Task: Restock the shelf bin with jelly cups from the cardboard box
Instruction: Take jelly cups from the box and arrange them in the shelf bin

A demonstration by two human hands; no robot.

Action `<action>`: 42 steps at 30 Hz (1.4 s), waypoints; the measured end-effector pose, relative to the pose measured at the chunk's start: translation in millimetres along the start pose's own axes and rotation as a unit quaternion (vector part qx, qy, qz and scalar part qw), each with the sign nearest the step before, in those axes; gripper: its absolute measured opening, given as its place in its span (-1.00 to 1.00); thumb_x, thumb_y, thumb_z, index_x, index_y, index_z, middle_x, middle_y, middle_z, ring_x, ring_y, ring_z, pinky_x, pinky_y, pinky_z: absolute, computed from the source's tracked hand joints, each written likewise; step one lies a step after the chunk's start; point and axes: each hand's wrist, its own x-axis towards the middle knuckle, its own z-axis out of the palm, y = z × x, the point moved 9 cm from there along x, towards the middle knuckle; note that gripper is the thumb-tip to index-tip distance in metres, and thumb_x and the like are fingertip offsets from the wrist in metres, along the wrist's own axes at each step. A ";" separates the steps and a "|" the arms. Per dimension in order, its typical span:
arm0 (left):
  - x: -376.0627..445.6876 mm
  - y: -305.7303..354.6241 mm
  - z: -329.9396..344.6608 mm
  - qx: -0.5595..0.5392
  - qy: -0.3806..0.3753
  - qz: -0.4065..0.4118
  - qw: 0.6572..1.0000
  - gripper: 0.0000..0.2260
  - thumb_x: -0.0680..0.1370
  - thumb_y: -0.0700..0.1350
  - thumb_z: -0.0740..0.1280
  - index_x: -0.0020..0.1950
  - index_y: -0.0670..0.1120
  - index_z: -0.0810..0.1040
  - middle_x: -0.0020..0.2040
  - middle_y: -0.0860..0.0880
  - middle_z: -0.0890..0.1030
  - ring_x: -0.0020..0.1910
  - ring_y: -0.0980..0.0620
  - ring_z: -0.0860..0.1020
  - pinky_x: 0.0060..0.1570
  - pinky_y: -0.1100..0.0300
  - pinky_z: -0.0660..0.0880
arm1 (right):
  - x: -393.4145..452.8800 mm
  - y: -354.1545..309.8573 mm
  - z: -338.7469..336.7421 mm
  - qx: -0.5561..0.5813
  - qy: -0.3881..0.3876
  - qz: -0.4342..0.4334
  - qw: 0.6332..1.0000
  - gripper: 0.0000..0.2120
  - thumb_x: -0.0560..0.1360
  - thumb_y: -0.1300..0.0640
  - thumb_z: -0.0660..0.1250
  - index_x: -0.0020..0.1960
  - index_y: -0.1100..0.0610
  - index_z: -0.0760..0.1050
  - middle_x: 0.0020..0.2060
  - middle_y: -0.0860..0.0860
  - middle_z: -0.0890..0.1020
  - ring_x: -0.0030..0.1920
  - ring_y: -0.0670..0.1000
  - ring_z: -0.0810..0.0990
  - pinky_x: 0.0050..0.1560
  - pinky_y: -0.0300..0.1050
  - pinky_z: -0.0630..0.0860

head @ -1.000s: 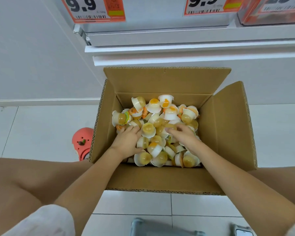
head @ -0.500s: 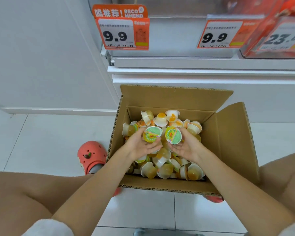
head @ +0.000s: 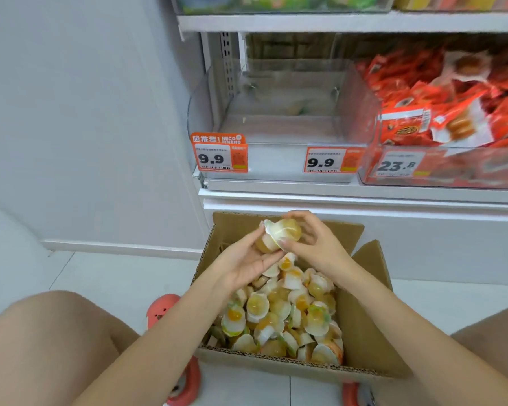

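Observation:
An open cardboard box (head: pixel 370 341) sits on the floor between my knees, filled with several small jelly cups (head: pixel 285 315). My left hand (head: pixel 247 259) and my right hand (head: pixel 317 244) are raised above the far end of the box. Between them they grip two jelly cups (head: pixel 282 231) pressed together, one in each hand. Straight above the hands, on the lowest shelf, stands a clear plastic shelf bin (head: pixel 279 112) that looks almost bare inside.
A second clear bin (head: pixel 440 118), heaped with red snack packets, stands to the right of the bare one. Orange price tags (head: pixel 220 156) hang on the bins' fronts. A white wall is at the left. My red shoes (head: pixel 162 309) flank the box.
Both hands have lifted from the pile with a jelly cup each and now hold them together above the box. My head has tilted up, bringing the shelf bins into view.

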 end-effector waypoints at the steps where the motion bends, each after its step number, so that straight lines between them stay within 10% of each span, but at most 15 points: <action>1: -3.1 8.1 14.7 0.033 -0.013 0.003 0.999 -0.63 0.52 -0.09 0.28 0.28 -0.23 0.44 0.15 -0.28 0.56 0.03 -0.20 0.61 0.05 -0.06 0.57 | 1.5 -12.7 -3.7 0.000 -0.009 -0.012 1.000 -0.58 0.43 0.30 0.44 0.25 0.12 0.44 0.14 0.01 0.59 0.07 -0.14 0.61 -0.01 -0.32 0.51; 7: -18.5 50.7 89.3 0.114 -0.111 0.041 0.986 -0.32 0.22 -0.17 0.62 0.26 -0.30 0.46 0.23 -0.31 0.51 0.14 -0.22 0.56 -0.02 -0.05 0.59 | 13.2 -86.2 -26.4 -0.087 -0.021 -0.115 0.989 -0.54 0.42 0.14 0.48 0.22 -0.19 0.42 0.14 -0.10 0.58 0.13 -0.11 0.57 0.10 -0.26 0.49; 13: -22.5 70.4 134.5 0.157 -0.180 0.043 0.970 -0.46 0.19 -0.15 0.64 0.09 -0.32 0.62 0.19 -0.36 0.54 0.12 -0.27 0.58 -0.07 0.00 0.61 | 25.8 -140.4 -42.9 -0.232 -0.034 -0.144 0.961 -0.43 0.28 0.01 0.58 0.19 -0.27 0.43 0.11 -0.12 0.53 0.07 -0.16 0.51 0.08 -0.32 0.43; 18: -21.0 105.2 140.1 0.229 -0.108 0.102 0.962 -0.55 0.52 0.09 0.23 0.22 -0.24 0.52 0.16 -0.27 0.59 0.16 -0.18 0.58 0.05 0.01 0.59 | 54.0 -174.6 -42.4 -0.246 0.001 -0.164 0.955 -0.52 0.22 0.06 0.61 0.10 -0.12 0.56 -0.04 -0.16 0.65 -0.01 -0.19 0.59 0.03 -0.27 0.52; 20: -22.3 148.3 133.2 0.380 -0.035 0.242 0.892 -0.59 0.55 0.13 0.17 0.22 -0.13 0.50 0.16 -0.14 0.60 0.15 -0.03 0.59 0.06 0.12 0.58 | 80.8 -189.9 -47.7 -0.241 0.050 -0.173 0.954 -0.55 0.21 0.04 0.61 0.06 -0.07 0.58 -0.08 -0.14 0.67 -0.07 -0.16 0.62 -0.05 -0.22 0.55; 21: -30.3 177.4 130.0 0.493 0.022 0.352 0.795 -0.64 0.55 0.13 0.22 0.22 -0.07 0.50 0.16 -0.05 0.58 0.14 0.06 0.56 0.10 0.24 0.52 | 100.3 -195.7 -52.9 -0.249 0.085 -0.172 0.949 -0.55 0.21 0.01 0.60 0.06 -0.05 0.58 -0.08 -0.13 0.66 -0.08 -0.13 0.62 -0.07 -0.24 0.53; 23: -45.3 214.9 127.8 0.696 0.116 0.514 0.488 -0.63 0.52 0.14 0.25 0.23 -0.03 0.52 0.14 0.07 0.55 0.14 0.12 0.47 0.20 0.35 0.32 | 144.1 -201.9 -57.0 -0.278 0.130 -0.139 0.942 -0.52 0.23 -0.01 0.59 0.09 0.02 0.54 -0.07 -0.11 0.62 -0.07 -0.09 0.58 -0.15 -0.30 0.45; 25: -26.1 223.8 108.8 0.796 0.110 0.490 0.338 -0.58 0.49 0.17 0.22 0.24 -0.02 0.54 0.10 0.06 0.59 0.13 0.05 0.47 0.32 0.23 0.22 | 196.0 -191.5 -53.1 -0.315 0.139 -0.079 0.935 -0.52 0.27 -0.02 0.57 0.10 0.05 0.49 -0.07 -0.07 0.57 -0.05 -0.06 0.54 -0.14 -0.28 0.42; 32: -7.9 226.1 94.7 0.820 0.112 0.477 0.296 -0.81 0.45 0.09 0.31 -0.21 -0.02 0.53 -0.35 0.07 0.54 -0.30 -0.01 0.49 -0.33 0.18 0.34 | 339.4 -134.9 10.7 -0.342 0.059 -0.028 0.938 -0.72 0.28 0.11 0.49 -0.05 0.17 0.59 -0.12 0.00 0.66 -0.07 -0.01 0.62 -0.21 -0.20 0.49; 42: -6.8 232.1 92.8 0.804 0.107 0.510 0.285 -0.77 0.45 0.18 0.15 -0.26 0.09 0.49 -0.41 0.16 0.47 -0.38 0.14 0.40 -0.36 0.33 0.33 | 372.8 -95.6 36.1 -0.292 0.070 -0.091 0.949 -0.40 0.29 0.18 0.58 0.24 0.15 0.40 0.03 -0.02 0.44 0.03 -0.03 0.46 0.00 -0.23 0.38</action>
